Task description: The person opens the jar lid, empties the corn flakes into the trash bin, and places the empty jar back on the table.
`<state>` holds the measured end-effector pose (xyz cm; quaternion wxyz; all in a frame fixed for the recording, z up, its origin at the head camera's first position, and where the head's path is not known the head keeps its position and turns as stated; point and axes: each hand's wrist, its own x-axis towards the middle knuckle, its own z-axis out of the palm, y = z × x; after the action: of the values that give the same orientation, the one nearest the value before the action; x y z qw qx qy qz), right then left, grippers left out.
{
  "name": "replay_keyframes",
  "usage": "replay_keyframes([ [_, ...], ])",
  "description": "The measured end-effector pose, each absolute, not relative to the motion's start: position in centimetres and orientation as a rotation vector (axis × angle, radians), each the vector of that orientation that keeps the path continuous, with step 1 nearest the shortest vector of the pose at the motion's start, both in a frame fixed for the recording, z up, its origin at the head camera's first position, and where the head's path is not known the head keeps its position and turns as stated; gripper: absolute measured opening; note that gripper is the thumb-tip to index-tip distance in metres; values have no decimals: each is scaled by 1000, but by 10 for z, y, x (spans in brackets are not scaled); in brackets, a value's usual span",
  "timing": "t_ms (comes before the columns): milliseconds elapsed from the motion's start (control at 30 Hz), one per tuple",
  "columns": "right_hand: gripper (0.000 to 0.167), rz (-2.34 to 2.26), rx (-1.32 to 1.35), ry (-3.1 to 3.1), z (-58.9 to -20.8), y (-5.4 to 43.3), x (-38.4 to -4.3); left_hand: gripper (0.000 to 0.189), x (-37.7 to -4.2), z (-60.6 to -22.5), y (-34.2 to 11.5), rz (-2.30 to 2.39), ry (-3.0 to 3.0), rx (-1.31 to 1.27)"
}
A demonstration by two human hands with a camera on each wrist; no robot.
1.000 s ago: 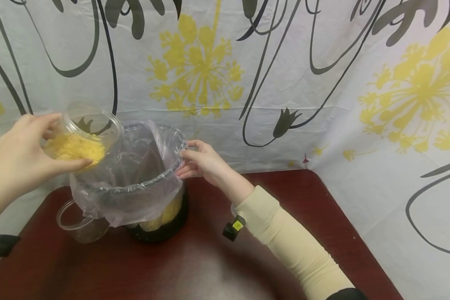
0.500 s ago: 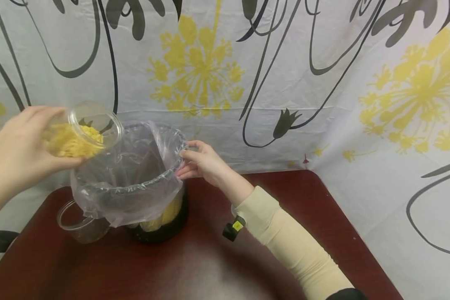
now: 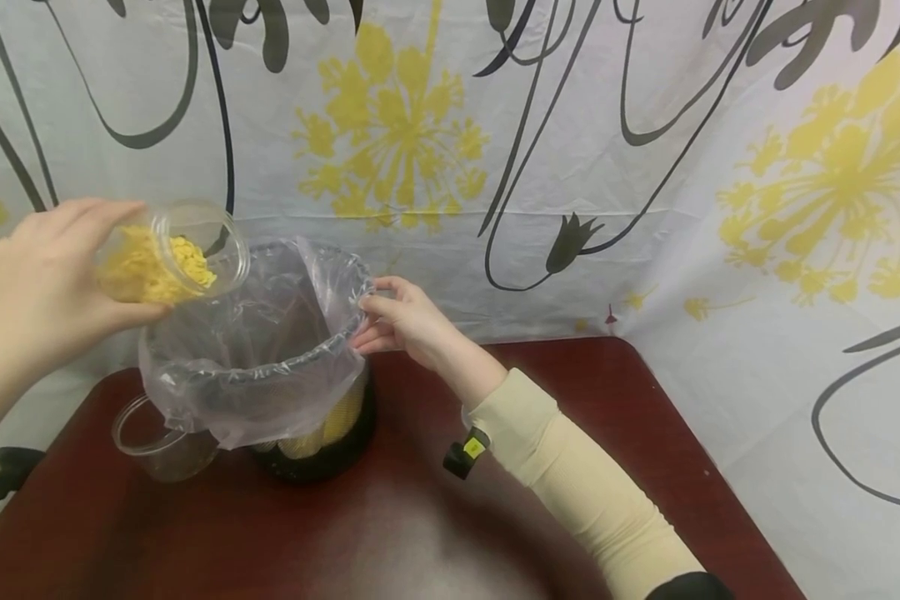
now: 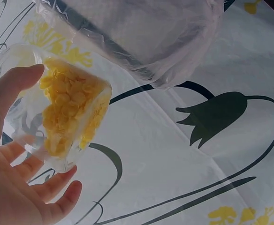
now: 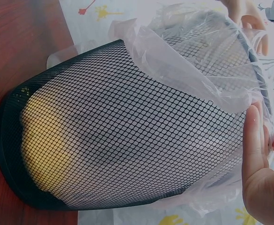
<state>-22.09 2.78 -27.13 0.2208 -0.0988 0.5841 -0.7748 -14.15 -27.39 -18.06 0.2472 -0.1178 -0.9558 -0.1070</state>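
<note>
My left hand [image 3: 48,275] grips a clear round plastic tub [image 3: 228,225] tipped on its side, its mouth toward the bin. Small flat yellow pieces [image 4: 69,103] are heaped inside the tub; their kind I cannot tell. Below and right of it stands a black mesh wastebasket [image 5: 127,112], lined with a thin translucent pinkish bag [image 3: 270,408] folded over the rim. My right hand [image 3: 405,321] pinches the rim and bag on the right side, thumb and fingers on either side of the edge. A yellow mass [image 5: 48,145] shows through the mesh near the base.
A second clear tub [image 3: 168,458] stands on the dark red table [image 3: 450,517], left of the wastebasket. Behind the table hangs a white cloth [image 3: 435,275] printed with yellow and grey flowers.
My left hand has risen slightly and tipped the tub further onto its side, mouth turned right. The yellow pieces have shifted toward the mouth. My right hand keeps its place on the rim.
</note>
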Motion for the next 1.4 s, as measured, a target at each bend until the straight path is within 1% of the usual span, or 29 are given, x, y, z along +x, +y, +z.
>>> replay_keyframes([
  [200, 53, -2137, -270, 1614, -271, 28, -221, 102, -142, -181, -276, -234, -2600, -324],
  [633, 52, -2156, -279, 1599, -273, 27, -222, 97, -139, -179, -271, -190, -2535, -331],
  [1400, 52, -2161, -286, 1597, -273, 28, -221, 103, -139, -181, -272, -99, -2480, -415],
])
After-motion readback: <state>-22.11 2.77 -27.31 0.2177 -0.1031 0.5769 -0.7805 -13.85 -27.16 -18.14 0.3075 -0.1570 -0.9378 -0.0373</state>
